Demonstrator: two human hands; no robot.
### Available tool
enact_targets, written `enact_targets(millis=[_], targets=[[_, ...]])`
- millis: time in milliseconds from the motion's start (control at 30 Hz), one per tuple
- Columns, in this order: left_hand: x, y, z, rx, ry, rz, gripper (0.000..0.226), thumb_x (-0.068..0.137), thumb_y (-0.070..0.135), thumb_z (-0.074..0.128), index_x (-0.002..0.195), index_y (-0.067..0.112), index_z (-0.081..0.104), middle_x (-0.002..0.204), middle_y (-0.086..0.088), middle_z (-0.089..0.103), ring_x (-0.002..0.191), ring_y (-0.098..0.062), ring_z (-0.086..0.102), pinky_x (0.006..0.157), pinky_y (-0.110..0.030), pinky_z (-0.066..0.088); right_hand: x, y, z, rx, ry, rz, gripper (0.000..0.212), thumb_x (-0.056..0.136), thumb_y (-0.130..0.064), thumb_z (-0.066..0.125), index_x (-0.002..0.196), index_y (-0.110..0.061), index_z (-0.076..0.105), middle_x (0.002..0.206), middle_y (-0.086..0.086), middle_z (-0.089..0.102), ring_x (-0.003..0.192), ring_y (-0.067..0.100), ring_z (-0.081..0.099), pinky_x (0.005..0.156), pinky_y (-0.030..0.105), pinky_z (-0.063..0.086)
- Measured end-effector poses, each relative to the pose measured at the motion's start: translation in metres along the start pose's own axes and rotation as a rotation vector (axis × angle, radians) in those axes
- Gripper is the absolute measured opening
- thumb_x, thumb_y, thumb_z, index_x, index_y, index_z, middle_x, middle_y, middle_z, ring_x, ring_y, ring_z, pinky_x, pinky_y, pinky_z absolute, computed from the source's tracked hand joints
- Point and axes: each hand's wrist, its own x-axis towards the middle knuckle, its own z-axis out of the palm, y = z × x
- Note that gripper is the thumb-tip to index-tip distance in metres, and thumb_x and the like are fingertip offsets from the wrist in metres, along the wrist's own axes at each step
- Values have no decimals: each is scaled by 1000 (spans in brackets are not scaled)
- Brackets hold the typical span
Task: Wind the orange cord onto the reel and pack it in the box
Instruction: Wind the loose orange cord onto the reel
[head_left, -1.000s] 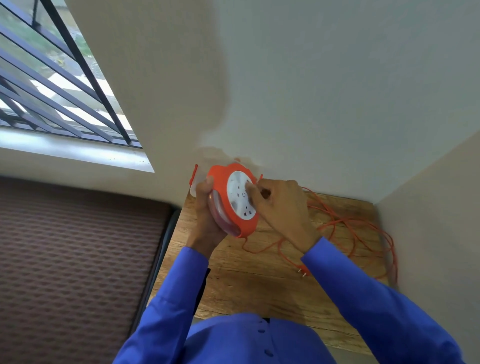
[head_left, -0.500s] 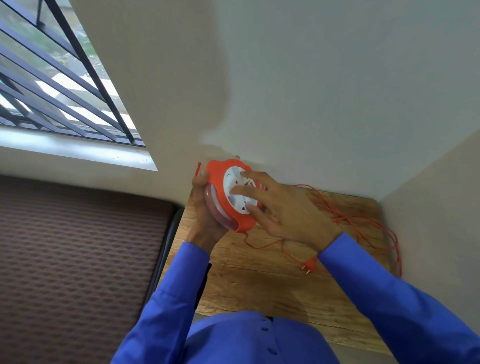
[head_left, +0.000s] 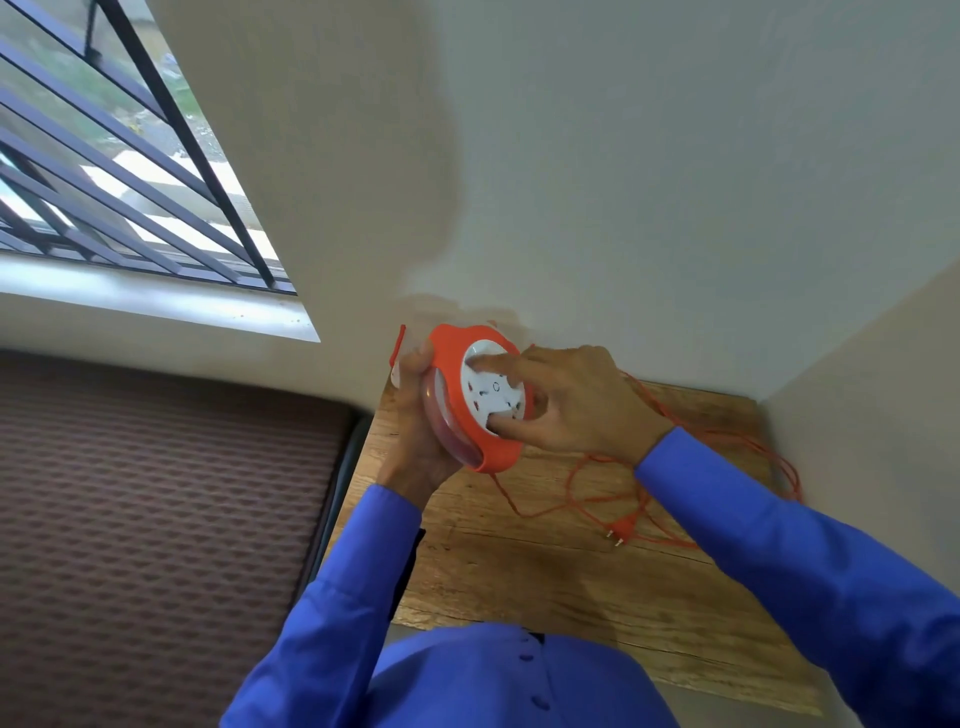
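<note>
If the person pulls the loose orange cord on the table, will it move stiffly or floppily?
Probably floppily: the orange cord lies in loose, crossing loops on the table. It looks thin, so likely light. The plug at its end may drag and catch on the loops.

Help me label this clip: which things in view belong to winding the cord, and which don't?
Job:
- round orange and white plastic reel
- thin orange cord
- orange two-pin plug
- left hand
- right hand

Not involved:
- wooden tabletop
- barred window
- brown patterned mat
</note>
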Motion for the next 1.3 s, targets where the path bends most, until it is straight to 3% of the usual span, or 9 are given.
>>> enact_targets(millis=[167, 300, 467, 533, 633, 767, 933, 1167, 1300], targets=[[-1, -2, 3, 126, 29, 60, 76, 93, 66, 66, 144, 10, 64, 127, -16, 74, 116, -32, 73, 97, -44, 61, 0, -13, 9, 158, 122, 292, 69, 80, -77, 59, 126, -29, 77, 76, -8, 80, 68, 11, 74, 67, 31, 62], [-2, -6, 6, 150, 154, 91, 113, 77, 69, 81, 160, 3, 43, 129, -20, 71, 115, -36, 72, 92, -48, 62, 9, -23, 12, 181, 96, 576, 70, 81, -85, 55, 99, -25, 86, 69, -4, 78, 58, 12, 69, 59, 30, 60], [-4, -5, 13, 156, 140, 98, 82, 77, 74, 79, 134, 15, 74, 122, -15, 77, 111, -30, 75, 92, -44, 63, 13, -21, 18, 295, 158, 729, 75, 100, -65, 60, 55, -5, 64, 45, 11, 51, 41, 17, 42, 48, 31, 37], [-4, -4, 12, 120, 138, 92, 80, 78, 72, 78, 134, 15, 74, 122, -15, 75, 112, -31, 74, 92, -45, 62, 6, -22, 17, 266, 150, 641, 55, 104, -50, 62, 64, -14, 71, 52, 3, 61, 46, 16, 53, 52, 32, 48], [-4, -4, 6, 71, 104, 89, 79, 87, 68, 71, 141, 12, 67, 130, -18, 71, 119, -35, 70, 100, -49, 58, -7, -25, 7, 194, 138, 393, 17, 103, -35, 67, 112, -24, 76, 95, -4, 76, 66, 14, 66, 62, 34, 59], [-4, -2, -8, -30, -71, 39, 75, 105, 61, 47, 151, 3, 54, 141, -25, 66, 130, -40, 64, 110, -52, 51, -19, -20, -2, -43, -192, 32, 59, 107, -24, 54, 162, -35, 37, 152, 6, 52, 79, 17, 67, 53, 19, 50], [-3, 1, -15, -37, -141, 10, 78, 105, 62, 44, 153, 1, 52, 145, -27, 63, 134, -42, 61, 114, -55, 48, -16, -21, -13, -90, -260, -15, 61, 109, -31, 49, 165, -44, 28, 164, 5, 42, 88, 19, 71, 60, 22, 54], [-6, -4, -9, 10, 55, 28, 87, 91, 71, 61, 149, 6, 56, 132, -22, 67, 118, -39, 66, 101, -52, 53, -13, -19, -18, -183, -235, -190, 46, 100, -22, 62, 143, -38, 58, 156, 10, 52, 91, 24, 72, 50, 23, 37], [-9, -2, -8, -50, -19, -32, 85, 93, 71, 60, 144, 3, 62, 129, -24, 70, 118, -42, 69, 98, -56, 58, -6, -6, -17, -282, -293, -292, 62, 95, -10, 67, 146, -43, 53, 161, 13, 47, 91, 28, 72, 46, 33, 55]])
